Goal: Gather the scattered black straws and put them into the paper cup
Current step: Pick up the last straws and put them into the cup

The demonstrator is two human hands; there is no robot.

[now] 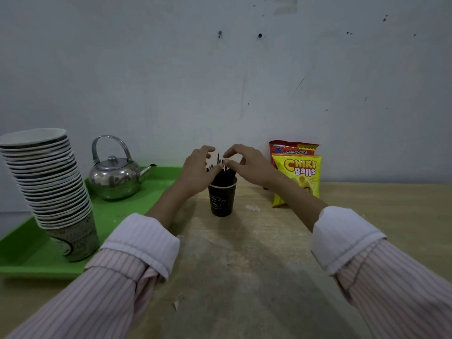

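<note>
The task looks nearly finished. The black straws (pixel 221 165) stand bunched in the dark paper cup (pixel 222 199), which sits upright on the wooden table (pixel 244 253) just right of the green tray (pixel 29 250), and I can see no straw lying loose on the part of the table that shows. Both hands close over the straw tops. The left hand (pixel 199 167) has its fingers (pixel 208 150) curled round the bundle with the thumb against it, and the right hand (pixel 247 162) pinches the tips between thumb and forefinger. The tops stick up unevenly, a few leaning left. What seems to be left is settling the bundle down into the cup and letting go. Whether more straws lie outside the view cannot be told.
</note>
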